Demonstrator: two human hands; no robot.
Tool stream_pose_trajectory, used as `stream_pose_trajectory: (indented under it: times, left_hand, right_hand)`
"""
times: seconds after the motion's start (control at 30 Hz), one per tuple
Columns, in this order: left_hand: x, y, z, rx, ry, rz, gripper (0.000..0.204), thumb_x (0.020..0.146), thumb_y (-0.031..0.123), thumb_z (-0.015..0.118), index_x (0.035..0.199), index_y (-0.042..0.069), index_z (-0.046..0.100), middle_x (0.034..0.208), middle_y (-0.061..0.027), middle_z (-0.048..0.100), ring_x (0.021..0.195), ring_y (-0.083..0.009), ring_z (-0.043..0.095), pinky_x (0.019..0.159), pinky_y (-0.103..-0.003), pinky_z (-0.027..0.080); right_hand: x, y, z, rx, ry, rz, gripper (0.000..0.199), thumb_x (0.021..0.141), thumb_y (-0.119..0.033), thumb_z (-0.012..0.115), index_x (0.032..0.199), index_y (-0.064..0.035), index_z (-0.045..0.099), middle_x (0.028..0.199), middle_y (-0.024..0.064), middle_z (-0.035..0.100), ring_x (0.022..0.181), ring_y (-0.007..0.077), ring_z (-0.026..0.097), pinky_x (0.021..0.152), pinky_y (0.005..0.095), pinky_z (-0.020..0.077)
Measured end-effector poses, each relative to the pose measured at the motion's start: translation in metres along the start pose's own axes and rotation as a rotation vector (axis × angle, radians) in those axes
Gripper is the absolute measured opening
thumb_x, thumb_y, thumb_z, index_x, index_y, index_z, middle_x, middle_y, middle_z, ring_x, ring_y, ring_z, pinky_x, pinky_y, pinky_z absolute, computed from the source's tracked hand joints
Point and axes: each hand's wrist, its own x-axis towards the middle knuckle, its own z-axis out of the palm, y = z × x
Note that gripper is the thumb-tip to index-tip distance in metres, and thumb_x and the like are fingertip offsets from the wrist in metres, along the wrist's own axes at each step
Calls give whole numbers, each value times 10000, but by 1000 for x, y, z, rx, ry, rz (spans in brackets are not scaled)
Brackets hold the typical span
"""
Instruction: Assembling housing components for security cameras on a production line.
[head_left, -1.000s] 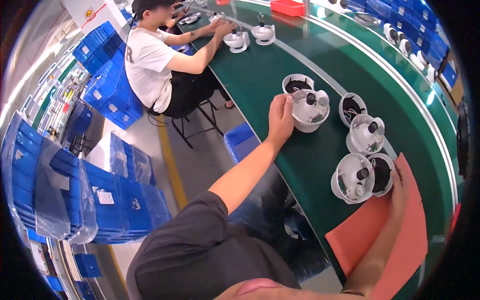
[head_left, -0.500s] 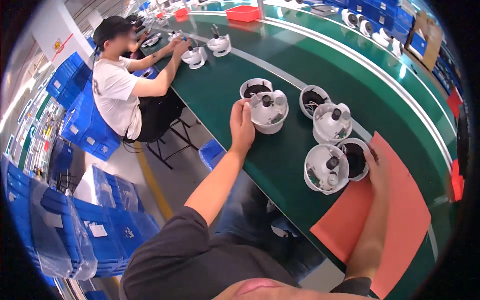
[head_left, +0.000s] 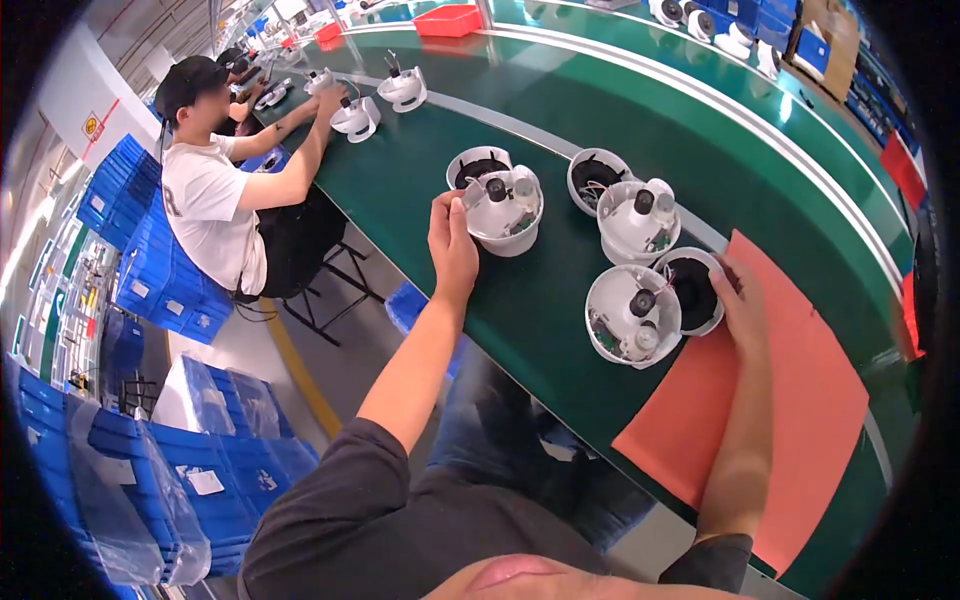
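Three white dome camera units lie on a green conveyor table (head_left: 520, 300), each beside a round housing with a black inside. My left hand (head_left: 452, 243) grips the rim of the far-left unit (head_left: 505, 205), which leans against its housing (head_left: 478, 165). My right hand (head_left: 742, 305) holds the edge of the nearest black-lined housing (head_left: 692, 290), which touches the near unit (head_left: 630, 315). A middle unit (head_left: 638, 218) and its housing (head_left: 597, 178) sit between them, untouched.
An orange mat (head_left: 790, 420) lies on the table under my right forearm. A seated person (head_left: 215, 195) works on similar white units (head_left: 355, 118) further up the line. Stacked blue crates (head_left: 150, 270) stand on the floor at left. A red tray (head_left: 448, 20) sits far up the belt.
The view has swung, so everything sits lower and more to the left in the picture. Both hands stay on the same units, which have hardly shifted on the table.
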Motion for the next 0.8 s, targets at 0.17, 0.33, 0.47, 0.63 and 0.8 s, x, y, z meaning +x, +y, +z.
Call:
stream_pose_trajectory:
  times: [0.17,0.33,0.47,0.63,0.8]
  left_hand:
    - [0,-2,0,-7,-4,-5,298,1049,259,408,1060,12,574,998,-50,567,981,-131,493,913,-281,379]
    - [1,-5,11,97,10,26,282,1029,230,429,1081,0,583,1023,-68,580,984,-160,527,919,-304,409]
    - [-1,3,7,-67,44,-44,285,1047,234,425,1100,-9,563,1030,-76,578,985,-144,537,901,-290,430]
    - [2,-16,-2,-25,15,20,259,1049,232,421,1080,5,542,994,-55,560,951,-134,522,878,-276,421]
    - [0,-15,3,-20,-3,9,246,1050,227,419,1062,10,533,987,-45,550,945,-126,510,873,-270,413]
  right_hand:
    - [0,2,1,3,5,-22,358,940,-254,647,1191,1,637,1068,65,664,1006,161,600,925,307,452]
    - [-7,-6,-10,-139,11,-29,368,934,-246,644,1196,12,627,1106,97,665,1042,189,606,949,329,452]
    - [-3,-16,-2,-139,-44,-52,387,927,-291,656,1188,-6,640,1082,101,675,1044,201,615,939,329,463]
    - [-5,-14,-4,-272,-17,-73,321,929,-297,656,1052,-1,673,915,53,669,859,136,609,777,312,484]
    - [-5,-6,-4,-173,-33,-39,334,907,-299,676,1065,-4,677,947,103,687,865,188,631,772,341,496]
